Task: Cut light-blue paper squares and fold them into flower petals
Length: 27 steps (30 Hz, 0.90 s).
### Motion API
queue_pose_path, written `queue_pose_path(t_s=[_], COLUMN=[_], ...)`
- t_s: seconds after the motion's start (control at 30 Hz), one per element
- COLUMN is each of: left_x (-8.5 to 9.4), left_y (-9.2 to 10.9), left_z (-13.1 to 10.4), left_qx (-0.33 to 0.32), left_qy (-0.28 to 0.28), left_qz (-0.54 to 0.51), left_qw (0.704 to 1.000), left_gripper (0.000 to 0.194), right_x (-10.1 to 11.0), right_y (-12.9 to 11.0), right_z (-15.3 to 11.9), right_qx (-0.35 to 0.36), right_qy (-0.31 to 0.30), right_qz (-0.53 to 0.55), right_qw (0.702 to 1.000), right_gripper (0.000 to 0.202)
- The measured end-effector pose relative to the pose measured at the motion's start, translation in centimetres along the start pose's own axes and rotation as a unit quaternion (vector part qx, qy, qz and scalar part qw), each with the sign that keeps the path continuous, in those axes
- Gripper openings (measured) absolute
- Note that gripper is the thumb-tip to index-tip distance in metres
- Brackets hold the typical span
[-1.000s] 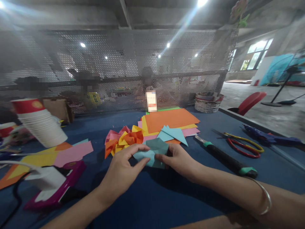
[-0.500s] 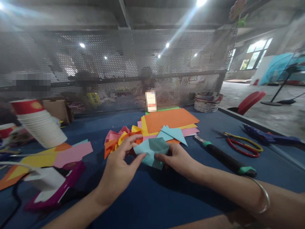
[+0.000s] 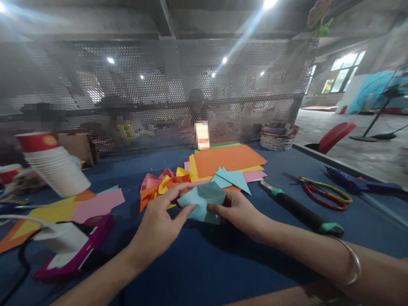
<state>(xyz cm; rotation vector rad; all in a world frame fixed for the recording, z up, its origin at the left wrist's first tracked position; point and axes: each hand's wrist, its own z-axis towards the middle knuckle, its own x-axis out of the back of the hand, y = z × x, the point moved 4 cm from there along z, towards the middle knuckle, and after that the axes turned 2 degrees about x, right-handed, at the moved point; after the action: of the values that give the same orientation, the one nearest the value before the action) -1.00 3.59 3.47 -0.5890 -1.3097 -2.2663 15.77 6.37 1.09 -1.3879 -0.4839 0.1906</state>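
Left hand [image 3: 162, 216] and right hand [image 3: 240, 212], each grip closed on folded blue paper [image 3: 204, 202] above the bench's [image 3: 178, 263] near edge.

The fingertips behind the light-blue paper [image 3: 205, 202] were hidden by it on both the left hand [image 3: 162, 214] and the right hand [image 3: 237, 210]. The folded paper pieces [image 3: 165, 182] were partly covered by the left hand, and most of the lower sheets were covered by the orange sheet [image 3: 228, 159]. The left forearm was cut off by the bottom edge, the right by the right edge. The blue tool [image 3: 360, 182] and the red cup [image 3: 9, 173] were cropped by the side edges. The pale object [image 3: 202, 135] was pixelated beyond reading. The figures behind the perforated screen [image 3: 165, 85] were blurred, and the basket's [image 3: 279, 138] contents could not be made out.
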Motion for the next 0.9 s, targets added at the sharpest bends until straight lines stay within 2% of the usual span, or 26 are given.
queue_pose_path(t_s=[0.1,0.2,0.3,0.43,0.53,0.63,0.77,0.9], left_x=[-0.7,-1.3,-1.1,-0.9,-0.7,-0.6,-0.9,-1.3], left_y=[-0.5,-0.6,-0.7,-1.1,-1.4,-1.5,-1.1,-0.7], left_z=[0.2,0.2,0.3,0.4,0.3,0.3,0.3,0.1], left_qx=[0.091,0.131,0.116,0.099,0.134,0.170,0.185,0.205], left_qy=[-0.096,-0.154,-0.124,-0.102,-0.075,-0.058,-0.099,-0.150], left_qz=[-0.099,-0.166,-0.138,-0.090,-0.154,-0.231,-0.259,-0.214], left_qw=[0.986,0.965,0.976,0.986,0.976,0.956,0.943,0.943], left_gripper=[0.050,0.053,0.044,0.018,0.018,0.020,0.029,0.030], right_x=[0.2,0.4,0.3,-0.1,-0.2,-0.4,-0.4,0.0], right_y=[-0.2,-0.1,0.1,0.3,0.4,0.3,-0.4,-0.5], right_z=[0.1,0.2,0.1,-0.1,-0.1,-0.1,-0.2,0.0], right_qx=[0.023,0.040,0.050,0.048,0.026,0.007,0.039,0.047], right_qy=[0.004,0.012,0.005,-0.016,-0.034,-0.063,-0.066,-0.027], right_qz=[-0.006,-0.038,-0.069,-0.063,-0.009,0.032,0.041,-0.036], right_qw=[1.000,0.998,0.996,0.997,0.999,0.997,0.996,0.998], right_gripper=[0.012,0.013,0.014,0.014,0.024,0.023,0.018,0.022])
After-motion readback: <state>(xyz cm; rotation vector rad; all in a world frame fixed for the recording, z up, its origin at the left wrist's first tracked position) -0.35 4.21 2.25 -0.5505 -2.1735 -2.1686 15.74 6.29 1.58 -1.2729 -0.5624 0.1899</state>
